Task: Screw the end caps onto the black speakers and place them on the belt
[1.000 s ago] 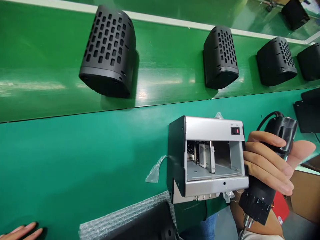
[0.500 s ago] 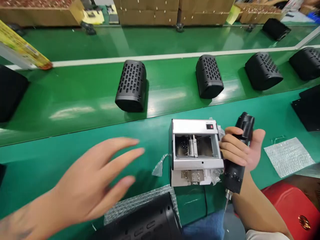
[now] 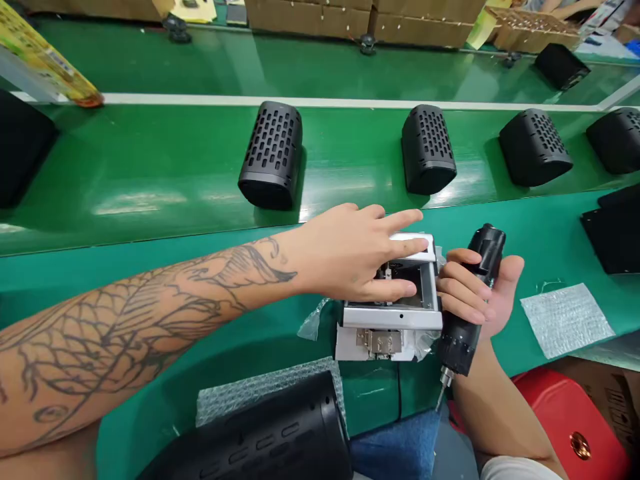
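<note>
My left hand [image 3: 367,257] reaches over the silver-and-black screw feeder [image 3: 393,319], fingers stretched out. Its index finger lies along the feeder's top bar, by the spot where a red switch showed before. The thumb hangs over the feeder's window; whether it touches is unclear. My right hand [image 3: 477,287] grips a black electric screwdriver [image 3: 461,343], bit pointing down toward my lap, just right of the feeder. In front of me a large black perforated housing [image 3: 270,433] lies partly over a sheet of bubble wrap [image 3: 220,400].
Several black perforated housings [image 3: 274,157] stand on the green conveyor [image 3: 165,167] beyond the table. Another bubble wrap sheet [image 3: 567,320] lies at right, near dark panels [image 3: 613,233]. Below the right edge is a red stool [image 3: 560,427]. Cardboard boxes [image 3: 425,27] line the far side.
My left hand has swung right, from above the bare tabletop to over the screw feeder. My right hand still holds the screwdriver in nearly the same place. The view has shifted slightly.
</note>
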### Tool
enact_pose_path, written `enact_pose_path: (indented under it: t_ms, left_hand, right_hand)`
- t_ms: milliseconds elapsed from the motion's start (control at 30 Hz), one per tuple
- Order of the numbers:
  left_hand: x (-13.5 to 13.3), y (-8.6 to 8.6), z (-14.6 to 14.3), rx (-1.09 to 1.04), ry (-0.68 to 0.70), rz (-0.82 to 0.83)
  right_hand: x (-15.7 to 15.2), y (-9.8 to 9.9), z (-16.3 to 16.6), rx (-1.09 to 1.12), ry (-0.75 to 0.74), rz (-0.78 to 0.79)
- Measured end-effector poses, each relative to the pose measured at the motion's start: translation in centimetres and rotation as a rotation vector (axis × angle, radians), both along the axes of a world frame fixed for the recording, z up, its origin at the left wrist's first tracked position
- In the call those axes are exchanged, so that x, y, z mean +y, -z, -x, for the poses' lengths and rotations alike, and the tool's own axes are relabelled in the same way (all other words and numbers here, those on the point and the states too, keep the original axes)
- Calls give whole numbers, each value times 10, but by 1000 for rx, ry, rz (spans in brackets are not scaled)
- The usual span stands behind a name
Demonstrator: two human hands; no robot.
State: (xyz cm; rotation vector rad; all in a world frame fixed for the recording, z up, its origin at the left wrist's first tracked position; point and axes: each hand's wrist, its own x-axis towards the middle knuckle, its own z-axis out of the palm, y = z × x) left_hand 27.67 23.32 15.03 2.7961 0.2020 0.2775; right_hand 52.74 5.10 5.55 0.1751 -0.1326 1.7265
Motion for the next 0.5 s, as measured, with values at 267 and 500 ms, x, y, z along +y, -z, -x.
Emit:
enact_pose_path:
  t_ms: [267,500]
  left_hand:
    - [9,-7,40,-103,19,111]
    - [-20,-19,74,-166,157,128]
  right_hand:
    - [-4,-23,8,160,15,231]
    - [1,-39,23,249,26,229]
